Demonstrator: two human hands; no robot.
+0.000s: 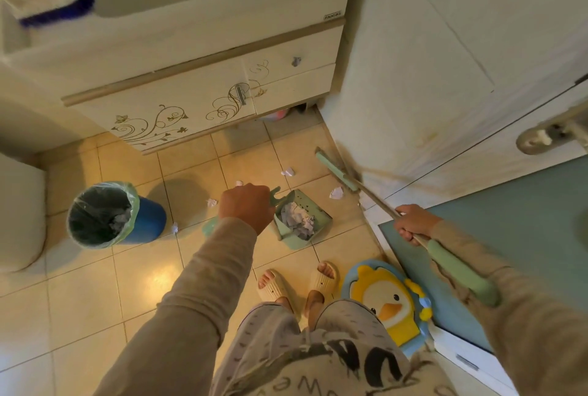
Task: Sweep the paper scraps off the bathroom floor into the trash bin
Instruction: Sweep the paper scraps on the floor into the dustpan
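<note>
Hands apart: left hand grips the dustpan, loaded with paper scraps; right hand clamps the broom. More scraps litter the floor near the trash bin. Tilting the dustpan risks spilling.

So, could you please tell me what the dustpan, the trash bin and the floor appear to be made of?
Dustpan: apparently matte pale-green plastic, moulded in one piece. Trash bin: seemingly smooth blue plastic, lined with a thin translucent bag. Floor: glazed beige tiles, likely ceramic, with grout lines and a glossy reflection.
</note>
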